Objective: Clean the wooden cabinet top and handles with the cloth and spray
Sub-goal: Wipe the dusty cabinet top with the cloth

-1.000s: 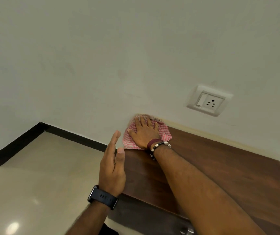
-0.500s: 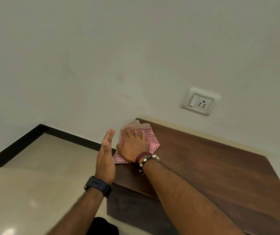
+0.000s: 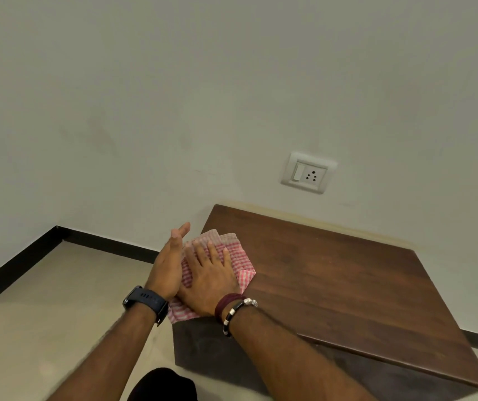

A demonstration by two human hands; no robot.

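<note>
Since the earlier frame my right hand (image 3: 210, 280) has dragged the cloth (image 3: 239, 260) from the cabinet top's (image 3: 333, 279) back corner to its left edge, pressing flat-fingered; limp fabric, best pinned mid-fold, left hand (image 3: 166, 270) open alongside.

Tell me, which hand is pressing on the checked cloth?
The right hand, with wrist bands, lies flat on the cloth. The left hand, with a watch, stands edgewise beside it.
</note>
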